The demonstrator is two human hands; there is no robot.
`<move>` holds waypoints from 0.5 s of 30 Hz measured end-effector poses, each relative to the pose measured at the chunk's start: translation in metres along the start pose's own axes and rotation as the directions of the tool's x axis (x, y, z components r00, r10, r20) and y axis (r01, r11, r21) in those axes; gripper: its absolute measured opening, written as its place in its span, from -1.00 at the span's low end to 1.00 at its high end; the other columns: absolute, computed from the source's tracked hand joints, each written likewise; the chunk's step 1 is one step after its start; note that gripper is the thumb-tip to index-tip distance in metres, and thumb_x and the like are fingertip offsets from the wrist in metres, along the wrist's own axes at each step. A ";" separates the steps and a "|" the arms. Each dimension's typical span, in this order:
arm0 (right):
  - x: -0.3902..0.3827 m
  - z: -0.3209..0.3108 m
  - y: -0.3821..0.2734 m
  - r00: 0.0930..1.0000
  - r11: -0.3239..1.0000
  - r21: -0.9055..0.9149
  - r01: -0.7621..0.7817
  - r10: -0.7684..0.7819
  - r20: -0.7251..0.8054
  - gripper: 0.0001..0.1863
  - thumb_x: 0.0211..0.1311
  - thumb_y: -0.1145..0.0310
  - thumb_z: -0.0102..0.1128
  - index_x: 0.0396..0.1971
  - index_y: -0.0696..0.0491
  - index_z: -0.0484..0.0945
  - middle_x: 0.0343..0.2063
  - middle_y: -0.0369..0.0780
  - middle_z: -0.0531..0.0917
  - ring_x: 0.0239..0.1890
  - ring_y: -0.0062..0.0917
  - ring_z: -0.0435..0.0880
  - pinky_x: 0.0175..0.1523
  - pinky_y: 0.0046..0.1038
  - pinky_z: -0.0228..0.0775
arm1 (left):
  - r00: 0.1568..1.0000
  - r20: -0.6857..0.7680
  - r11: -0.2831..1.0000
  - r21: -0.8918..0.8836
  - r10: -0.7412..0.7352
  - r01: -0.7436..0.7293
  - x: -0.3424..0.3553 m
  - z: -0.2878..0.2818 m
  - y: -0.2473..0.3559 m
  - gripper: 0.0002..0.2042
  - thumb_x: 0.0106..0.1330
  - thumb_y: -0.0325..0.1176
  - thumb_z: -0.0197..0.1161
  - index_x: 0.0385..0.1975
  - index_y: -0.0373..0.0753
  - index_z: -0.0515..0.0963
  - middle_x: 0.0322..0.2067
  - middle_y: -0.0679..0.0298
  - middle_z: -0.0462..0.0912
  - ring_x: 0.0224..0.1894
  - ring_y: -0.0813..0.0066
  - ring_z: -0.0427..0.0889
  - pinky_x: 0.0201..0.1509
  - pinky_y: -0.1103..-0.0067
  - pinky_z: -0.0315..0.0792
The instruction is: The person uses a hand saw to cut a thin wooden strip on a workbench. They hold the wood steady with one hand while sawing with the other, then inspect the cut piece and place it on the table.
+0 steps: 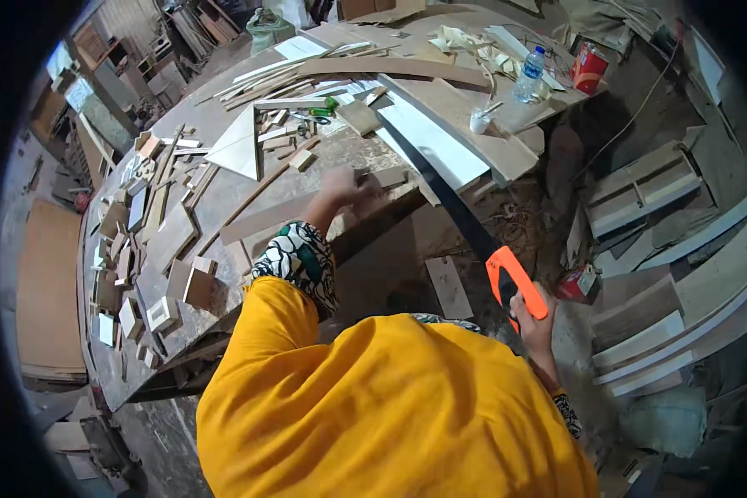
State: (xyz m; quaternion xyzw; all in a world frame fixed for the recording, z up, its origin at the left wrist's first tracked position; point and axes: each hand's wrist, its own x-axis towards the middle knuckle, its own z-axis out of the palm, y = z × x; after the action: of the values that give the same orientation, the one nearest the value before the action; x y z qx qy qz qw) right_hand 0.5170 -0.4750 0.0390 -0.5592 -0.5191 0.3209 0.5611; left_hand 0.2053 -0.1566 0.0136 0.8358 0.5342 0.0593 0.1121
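Note:
My right hand (534, 317) is wrapped round the orange and black handle of a handsaw (455, 206). The long dark blade slants up and left, its tip over the table's near edge beside a white board (440, 141). At that edge my left hand (349, 189) is closed on a long narrow wooden board (270, 217) lying on the table; its fingertips are slightly blurred. The board's right end (392, 176) shows just past the hand, left of the blade. A small wood block (303, 160) lies just beyond the left hand.
Wood offcuts (174, 232) crowd the table's (249, 195) left side. Farther back are green-handled scissors (314, 118), long strips, a water bottle (531, 75), a white cup (480, 122) and a red can (589, 68). Curved wooden panels (681, 324) stack at right; a loose board (448, 286) lies below the edge.

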 end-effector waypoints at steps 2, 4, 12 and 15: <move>-0.011 0.011 0.000 1.000 1.000 -0.004 -0.022 0.022 0.021 -0.78 0.19 0.33 0.19 -0.54 0.07 0.39 -0.71 -0.40 0.36 -0.67 -0.74 0.31 -0.55 -0.61 0.11 | 0.984 -0.174 0.996 -0.091 -0.023 0.008 0.002 0.027 -0.030 -0.60 0.15 0.01 0.14 -0.11 -0.07 0.58 -0.16 0.08 0.57 -0.08 0.12 0.54 -0.05 0.30 0.39; -0.018 0.025 0.014 0.997 0.997 0.048 -0.059 0.056 0.051 -0.75 0.19 0.29 0.22 -0.54 0.11 0.40 -0.71 -0.39 0.33 -0.66 -0.73 0.30 -0.52 -0.60 0.11 | 0.911 -0.410 0.999 -0.033 -0.032 0.020 -0.006 0.041 -0.033 -0.56 0.14 0.02 0.15 -0.06 -0.10 0.55 -0.06 0.09 0.50 0.04 0.11 0.45 0.07 0.25 0.30; -0.026 0.099 0.021 0.985 0.985 -0.020 -0.170 0.171 0.037 -0.77 0.18 0.28 0.24 -0.50 0.11 0.45 -0.67 -0.34 0.38 -0.63 -0.66 0.36 -0.50 -0.50 0.20 | 0.931 -0.365 0.981 -0.184 -0.004 -0.068 -0.035 0.044 -0.048 -0.62 0.14 -0.06 0.20 -0.13 -0.16 0.58 -0.11 0.11 0.50 0.04 0.10 0.38 0.14 0.27 0.21; -0.031 0.122 0.022 0.991 0.990 -0.039 -0.137 0.137 -0.006 -0.71 0.15 0.20 0.28 -0.50 0.10 0.45 -0.68 -0.33 0.35 -0.64 -0.64 0.31 -0.52 -0.48 0.16 | 0.927 -0.374 0.976 -0.184 0.041 -0.118 -0.032 0.043 -0.056 -0.63 0.14 -0.09 0.22 -0.13 -0.16 0.58 -0.11 0.11 0.51 -0.01 0.06 0.42 0.07 0.26 0.29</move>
State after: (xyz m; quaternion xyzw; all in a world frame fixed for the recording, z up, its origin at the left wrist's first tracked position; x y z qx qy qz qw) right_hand 0.3995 -0.4643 -0.0088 -0.6050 -0.4848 0.3476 0.5274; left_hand 0.1518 -0.1686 -0.0416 0.8150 0.5025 0.2735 0.0926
